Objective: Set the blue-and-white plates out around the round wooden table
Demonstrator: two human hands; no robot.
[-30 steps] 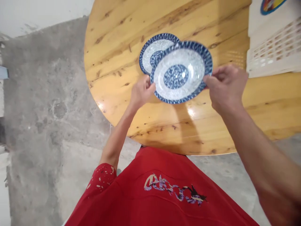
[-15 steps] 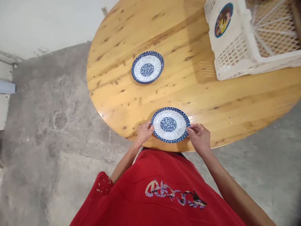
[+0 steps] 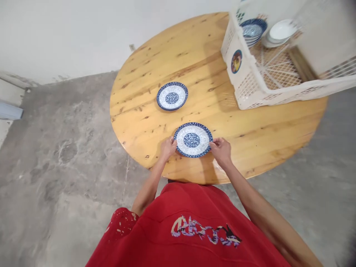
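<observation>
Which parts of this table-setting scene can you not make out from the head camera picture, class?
- Fingertips of the left hand and right hand: under the near plate rim, grip unclear.
- White crate: cut off by the right and top edges.
- Stacked dishes in the crate: too small to count.
- Round table base: hidden by the tabletop.

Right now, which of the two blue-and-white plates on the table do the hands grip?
The near plate, at the table's front edge, between left hand and right hand; the far plate lies untouched.
</observation>
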